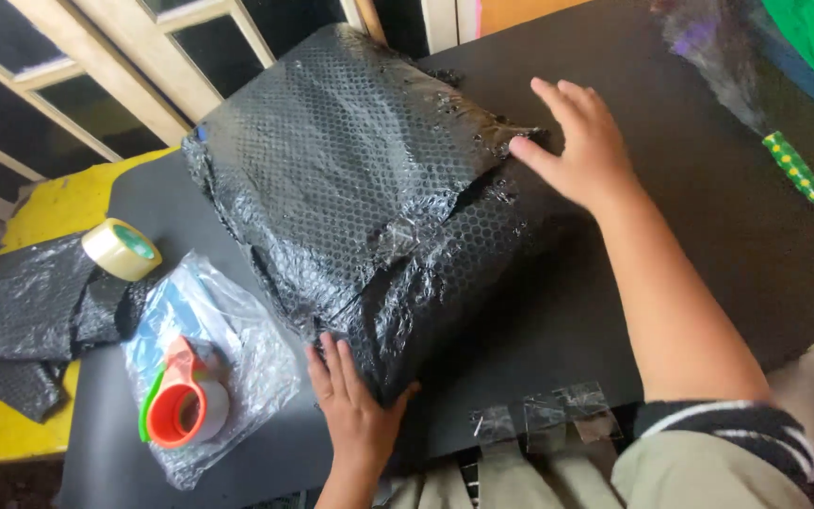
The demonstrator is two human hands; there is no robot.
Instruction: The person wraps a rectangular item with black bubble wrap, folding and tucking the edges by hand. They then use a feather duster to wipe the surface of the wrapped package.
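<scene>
Black bubble wrap already covers the large boxy parcel [360, 198] on every side that shows, and it sits in the middle of the frame on the dark worktop [708, 236]. By the look of it the wrapping is mostly done, but the overlapping folds along the lower right face lie loose and crinkled; whether any tape holds them cannot be told, so sealing seems to be what is left. Three short strips of clear tape [544, 415] hang ready on the worktop's near edge at lower centre. At lower left a tape dispenser [181, 401] rests on a clear plastic bag [237, 358], with a roll of tape [122, 249] above it and spare black wrap [21, 320] at the far left. Left hand [355, 410] is open, fingers spread flat against the parcel's bottom corner. Right hand [581, 141] is open too, palm down, pressing the upper right edge; neither grips anything.
</scene>
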